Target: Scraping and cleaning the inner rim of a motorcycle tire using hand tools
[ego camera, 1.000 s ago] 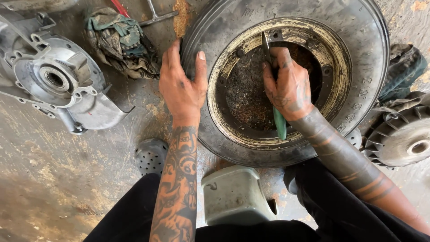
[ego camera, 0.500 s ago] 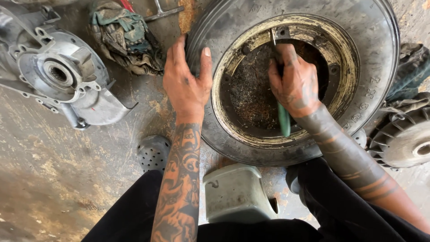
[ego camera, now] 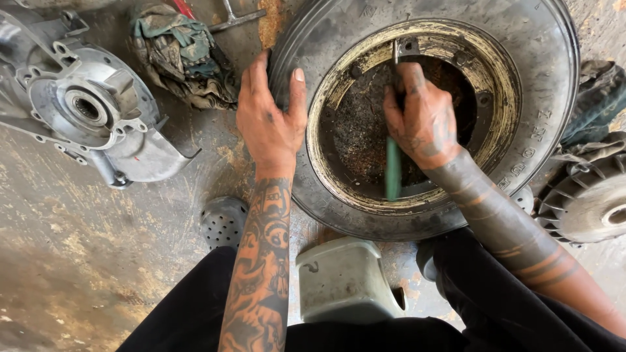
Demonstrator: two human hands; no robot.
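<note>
A small black tyre (ego camera: 521, 85) on a rusty yellowish rim (ego camera: 495, 78) lies flat on the concrete floor in front of me. My left hand (ego camera: 270, 120) presses flat on the tyre's left sidewall, fingers spread over its edge. My right hand (ego camera: 424, 120) is inside the rim's opening, closed on a tool with a green handle (ego camera: 392, 171). The tool's metal shaft (ego camera: 395, 53) reaches up to the rim's inner edge at the top. Both forearms are tattooed.
A grey metal engine casing (ego camera: 91, 111) lies at the left, a dirty rag (ego camera: 179, 52) and a metal rod (ego camera: 235, 19) behind it. A finned fan part (ego camera: 587, 202) sits at the right. A grey stool (ego camera: 342, 280) and a perforated shoe (ego camera: 223, 220) are near my legs.
The view has shifted slightly, so the tyre sits a little higher and to the right. Both hands keep their hold on the tyre and the tool.
</note>
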